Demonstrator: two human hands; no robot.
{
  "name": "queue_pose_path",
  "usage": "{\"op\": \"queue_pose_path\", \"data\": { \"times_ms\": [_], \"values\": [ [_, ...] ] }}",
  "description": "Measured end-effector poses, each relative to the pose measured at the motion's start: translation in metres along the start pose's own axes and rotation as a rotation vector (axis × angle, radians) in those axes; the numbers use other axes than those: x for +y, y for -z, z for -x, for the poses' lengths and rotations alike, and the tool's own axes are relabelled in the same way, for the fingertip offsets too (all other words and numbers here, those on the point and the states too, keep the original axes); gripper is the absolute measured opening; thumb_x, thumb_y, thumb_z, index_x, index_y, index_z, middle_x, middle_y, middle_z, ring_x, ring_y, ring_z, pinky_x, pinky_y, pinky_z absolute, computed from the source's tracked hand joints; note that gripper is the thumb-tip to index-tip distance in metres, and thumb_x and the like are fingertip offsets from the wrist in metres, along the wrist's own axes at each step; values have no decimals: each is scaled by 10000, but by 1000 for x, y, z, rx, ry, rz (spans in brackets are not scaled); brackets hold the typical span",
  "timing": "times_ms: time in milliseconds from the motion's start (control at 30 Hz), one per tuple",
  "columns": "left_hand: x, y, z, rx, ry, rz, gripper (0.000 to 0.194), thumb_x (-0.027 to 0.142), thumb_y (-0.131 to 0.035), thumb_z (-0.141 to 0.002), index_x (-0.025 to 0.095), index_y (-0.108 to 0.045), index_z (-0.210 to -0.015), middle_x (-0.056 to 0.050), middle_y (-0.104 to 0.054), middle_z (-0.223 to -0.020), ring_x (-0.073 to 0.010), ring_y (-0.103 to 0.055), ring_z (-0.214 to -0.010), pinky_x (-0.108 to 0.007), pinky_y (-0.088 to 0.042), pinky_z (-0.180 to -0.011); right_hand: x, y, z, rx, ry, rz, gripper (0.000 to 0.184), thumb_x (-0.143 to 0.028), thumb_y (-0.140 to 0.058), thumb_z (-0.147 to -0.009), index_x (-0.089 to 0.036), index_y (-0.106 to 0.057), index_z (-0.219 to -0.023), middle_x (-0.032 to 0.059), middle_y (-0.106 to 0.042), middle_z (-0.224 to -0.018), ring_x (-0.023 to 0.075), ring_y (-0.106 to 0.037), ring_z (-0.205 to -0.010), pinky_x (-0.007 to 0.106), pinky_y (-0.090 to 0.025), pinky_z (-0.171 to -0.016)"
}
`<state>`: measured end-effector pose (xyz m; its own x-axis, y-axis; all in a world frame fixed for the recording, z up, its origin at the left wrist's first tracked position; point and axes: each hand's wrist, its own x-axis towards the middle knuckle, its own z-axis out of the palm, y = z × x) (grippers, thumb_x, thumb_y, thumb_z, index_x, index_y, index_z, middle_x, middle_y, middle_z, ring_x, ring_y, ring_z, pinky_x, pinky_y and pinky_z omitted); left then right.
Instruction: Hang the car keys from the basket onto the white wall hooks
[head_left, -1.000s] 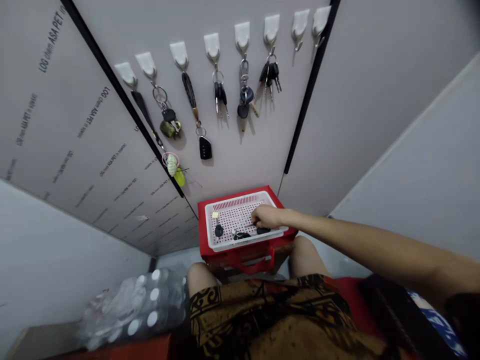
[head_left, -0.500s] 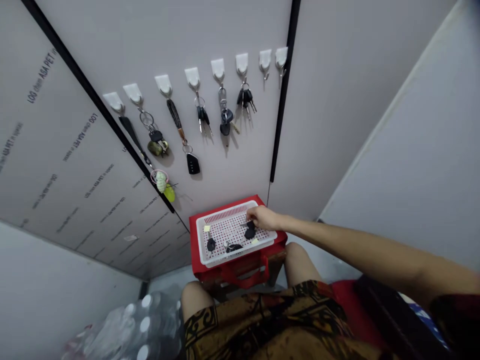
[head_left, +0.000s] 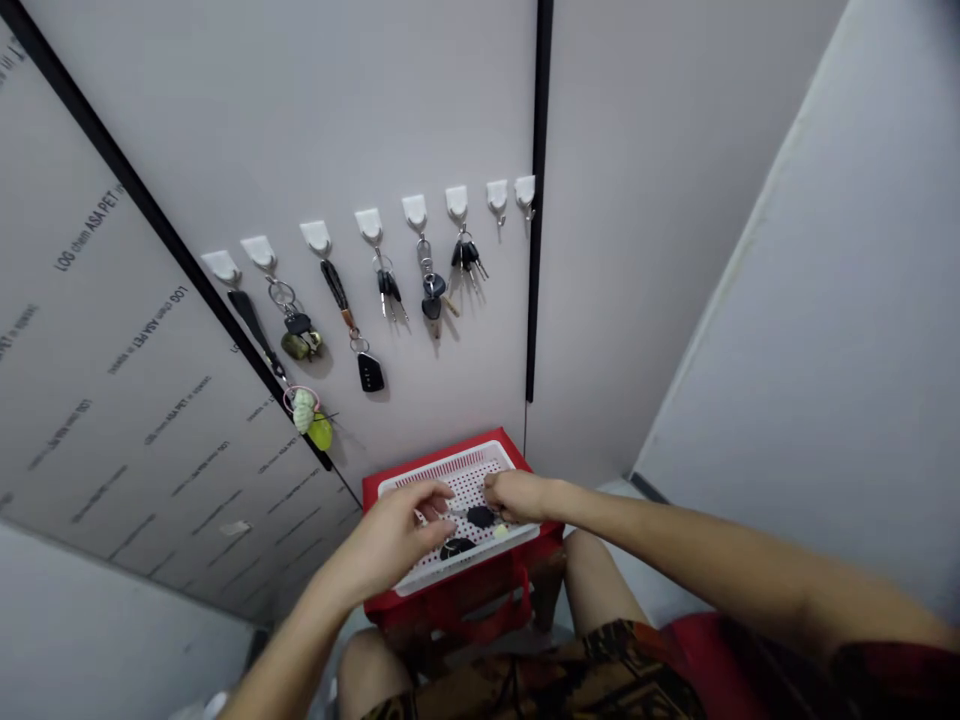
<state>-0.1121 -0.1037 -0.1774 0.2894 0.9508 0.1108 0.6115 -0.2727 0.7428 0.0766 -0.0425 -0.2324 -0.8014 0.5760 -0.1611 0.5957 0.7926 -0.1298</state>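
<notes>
My right hand is in the right part of a white perforated plastic basket. Its fingers are curled down in a grip on a black-headed key, whose metal blade points left; the fingertips are partly hidden. Over the basket's left side hovers my left hand, fingers bent but apart, with nothing between them. Another dark key or fob lies near the basket's front, just beyond my left thumb. A small yellow piece sits by the front right.
Several white hooks line the wall; most bear keys, including black-headed keys, a black fob and a lime-green charm. The right end hooks hold nothing. Beneath the basket is a red case with a handle, between my knees.
My left hand has come in from the lower left over the basket. My right hand stays in the basket's right part. The view has tilted, so the hooks appear lower.
</notes>
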Motion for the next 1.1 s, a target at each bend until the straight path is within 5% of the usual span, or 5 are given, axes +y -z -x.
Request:
{"op": "queue_pose_path", "data": {
  "times_ms": [167, 300, 500, 733, 1100],
  "values": [
    [-26, -46, -19, -18, 96, -69, 466, 148, -578, -512, 150, -476, -967, -69, -489, -1030, -201, -407, -969, -320, -283, -856, 1, -1, -7, 185, -43, -261, 121, -143, -446, -593, -132, -563, -618, 32, -549, -670, 109, -464, -632, 203, -343, -578],
    [-18, -64, -45, -70, 52, 258, 224, 178, -443, -632, 147, -532, -835, -28, -578, -842, -155, -504, -806, -288, -378, -745, 9, 28, -5, 339, -198, -762, 127, -212, -444, -629, -127, -536, -617, -19, -496, -501, 65, -430, -472, 176, -346, -462],
    [61, -31, -104, 199, -99, 560, 294, 130, -433, -634, 114, -443, -928, -73, -572, -854, -123, -528, -758, -262, -414, -705, 34, 135, 19, 745, -278, -1090, 128, -254, -482, -605, -131, -490, -572, -47, -452, -422, 49, -418, -391, 186, -389, -440],
    [160, 20, -158, 430, -357, 232, 404, 78, -406, -631, 173, -417, -1023, -40, -513, -1008, -117, -495, -865, -260, -369, -797, 63, 247, 24, 1252, -290, -1063, 73, -176, -474, -631, -125, -482, -579, -44, -449, -411, 44, -429, -375, 196, -430, -448],
    [153, 23, -160, 406, -268, 186, 439, 108, -411, -636, 158, -377, -1071, -72, -500, -1020, -120, -509, -818, -243, -399, -722, 89, 263, 3, 1280, -482, -742, 123, -173, -418, -650, -120, -519, -604, 14, -491, -458, 98, -472, -422, 252, -422, -444]
  ]
}}
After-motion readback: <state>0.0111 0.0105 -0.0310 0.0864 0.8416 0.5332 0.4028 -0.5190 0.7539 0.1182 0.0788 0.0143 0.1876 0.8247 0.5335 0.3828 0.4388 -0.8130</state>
